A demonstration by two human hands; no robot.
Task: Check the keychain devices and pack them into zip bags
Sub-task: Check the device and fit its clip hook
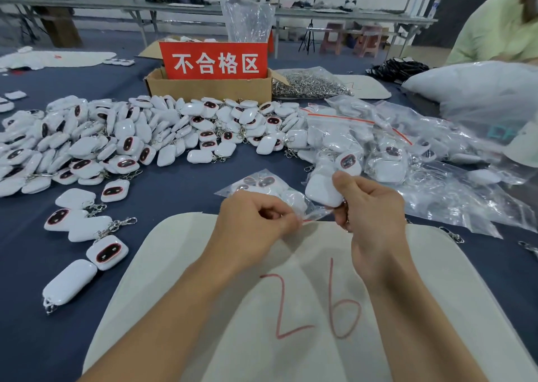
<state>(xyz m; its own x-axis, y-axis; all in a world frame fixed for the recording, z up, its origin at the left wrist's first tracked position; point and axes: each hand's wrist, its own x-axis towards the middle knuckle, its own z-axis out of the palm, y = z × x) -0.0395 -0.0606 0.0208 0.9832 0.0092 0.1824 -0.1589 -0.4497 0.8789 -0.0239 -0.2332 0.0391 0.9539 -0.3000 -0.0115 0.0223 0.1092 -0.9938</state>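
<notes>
A clear zip bag (263, 189) with several white keychain devices inside lies at the far edge of the white mat (180, 265). My left hand (253, 226) pinches the bag's red-striped mouth. My right hand (369, 210) grips a white keychain device (320, 191) by its back, right at the bag's opening, its clasp hidden in my palm. A big heap of loose white devices with dark oval faces (131, 137) covers the left and middle of the blue table. A few single devices (87, 230) lie left of the mat.
A cardboard box with a red sign (214, 61) stands behind the heap. A bag of metal clasps (311, 84) lies to its right. Filled zip bags (387, 148) pile up at right. Another person in a pale green top (500, 29) sits far right behind a white bag (471, 90).
</notes>
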